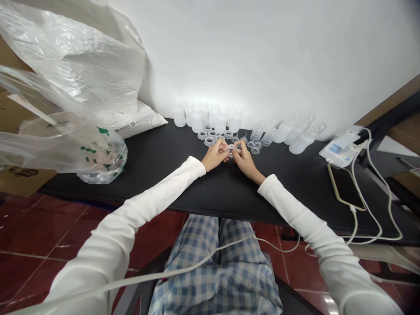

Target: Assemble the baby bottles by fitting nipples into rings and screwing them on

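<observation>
- Sitting between the two hands, just above the middle of the frame, a clear ring [231, 148] has the left hand [215, 156] at its left edge and the right hand [244, 160] at its right; neither is nearer.
- Being round, it has no evident long axis; its outline looks widest across the frame.
- The left hand's thumb and fingers are brought together in a pinch on the rim.
- The right hand pinches the opposite side, its fingers curled; whether it grips anything more, I cannot tell.
- Loose rings [209, 141] lie just beyond the left hand, clear nipples [255, 151] to the right of the right hand, bottles [215, 120] behind.
</observation>
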`<state>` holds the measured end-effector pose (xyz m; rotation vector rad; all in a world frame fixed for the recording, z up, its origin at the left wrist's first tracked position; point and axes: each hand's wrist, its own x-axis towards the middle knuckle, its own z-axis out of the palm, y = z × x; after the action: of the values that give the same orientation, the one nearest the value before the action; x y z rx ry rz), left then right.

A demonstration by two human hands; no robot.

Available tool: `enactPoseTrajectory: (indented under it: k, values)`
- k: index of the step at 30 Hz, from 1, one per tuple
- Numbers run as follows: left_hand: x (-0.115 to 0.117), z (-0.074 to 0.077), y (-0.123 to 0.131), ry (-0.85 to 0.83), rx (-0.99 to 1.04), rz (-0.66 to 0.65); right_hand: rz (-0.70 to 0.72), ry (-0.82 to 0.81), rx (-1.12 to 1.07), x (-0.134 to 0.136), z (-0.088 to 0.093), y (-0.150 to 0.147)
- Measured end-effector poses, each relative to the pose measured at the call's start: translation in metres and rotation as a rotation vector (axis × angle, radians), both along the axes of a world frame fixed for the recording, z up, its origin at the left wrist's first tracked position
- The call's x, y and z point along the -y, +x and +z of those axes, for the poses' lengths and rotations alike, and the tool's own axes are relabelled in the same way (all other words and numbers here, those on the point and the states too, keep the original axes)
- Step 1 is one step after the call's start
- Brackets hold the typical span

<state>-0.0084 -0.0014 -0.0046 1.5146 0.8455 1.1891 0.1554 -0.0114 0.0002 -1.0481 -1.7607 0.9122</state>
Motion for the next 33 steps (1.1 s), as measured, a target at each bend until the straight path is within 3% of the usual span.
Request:
enactPoseTrajectory:
  k: [14, 22, 27, 33]
  values:
    - [0.002, 0.009, -0.005, 0.083, -0.015, 0.072, 0.105, 0.084, -0.029, 0.002, -0.002, -0.002]
    - [-0.006, -0.002, -0.007, 0.096, -0.036, -0.016, 0.03, 0.121, -0.012, 0.0, -0.002, -0.001]
    - [-0.008, -0.001, -0.012, 0.166, -0.167, -0.012, -0.006, 0.117, 0.007, 0.0, -0.001, -0.001]
    - [-0.002, 0.003, -0.01, 0.323, -0.351, 0.08, -0.03, 0.133, 0.036, 0.005, 0.005, -0.001]
